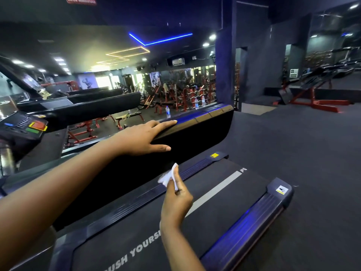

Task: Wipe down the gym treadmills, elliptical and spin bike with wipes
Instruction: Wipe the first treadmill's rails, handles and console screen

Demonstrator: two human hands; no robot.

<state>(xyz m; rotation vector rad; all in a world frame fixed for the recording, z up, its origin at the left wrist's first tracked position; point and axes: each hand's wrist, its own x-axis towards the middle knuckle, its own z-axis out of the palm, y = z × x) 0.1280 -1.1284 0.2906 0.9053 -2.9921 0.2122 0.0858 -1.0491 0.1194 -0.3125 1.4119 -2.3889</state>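
Note:
I look down along a black treadmill with a dark belt [224, 192] that carries white lettering and a white stripe. Its tall black side panel [195, 137] runs along the left of the belt. My left hand [144, 137] lies flat on the top edge of this panel, fingers spread, holding nothing. Lower down, my right hand [175, 200] hovers over the left foot rail [136, 200] and pinches a crumpled white wipe [168, 177] between thumb and fingers. The wipe is close to the base of the side panel.
The right foot rail [254, 218] glows blue. Another treadmill's console [25, 126] with coloured buttons stands at the left. Beyond the panel a mirror shows red weight machines and water bottles [168, 111]. Dark floor [312, 153] and a red bench [316, 98] lie to the right.

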